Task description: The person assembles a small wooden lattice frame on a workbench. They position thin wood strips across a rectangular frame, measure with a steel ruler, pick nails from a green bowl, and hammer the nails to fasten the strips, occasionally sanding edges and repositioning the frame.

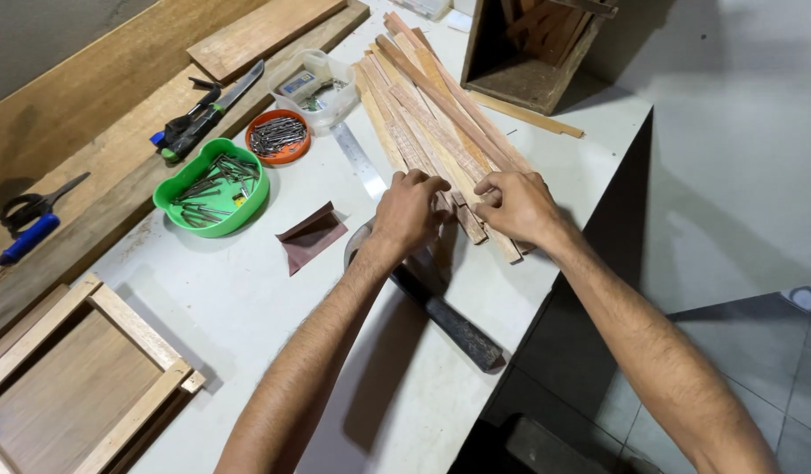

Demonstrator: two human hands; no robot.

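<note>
Here both the left hand (411,211) and right hand (513,204) are pinching the near ends of thin wooden strips (440,123) on the bench (247,298), likely light, stiff, snappable.

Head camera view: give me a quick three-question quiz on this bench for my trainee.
1. True or false: both hands rest on the near ends of the wooden strips.
2. Which holds loose nails? A) the green bowl B) the wooden box C) the wooden frame
3. What dark, folded sheet lies between the green bowl and the left hand?

Key
1. True: the left hand and the right hand both lie on the strip ends, fingers curled over them.
2. A; the orange dish beside it holds more.
3. A piece of sandpaper, on the white table.
</note>
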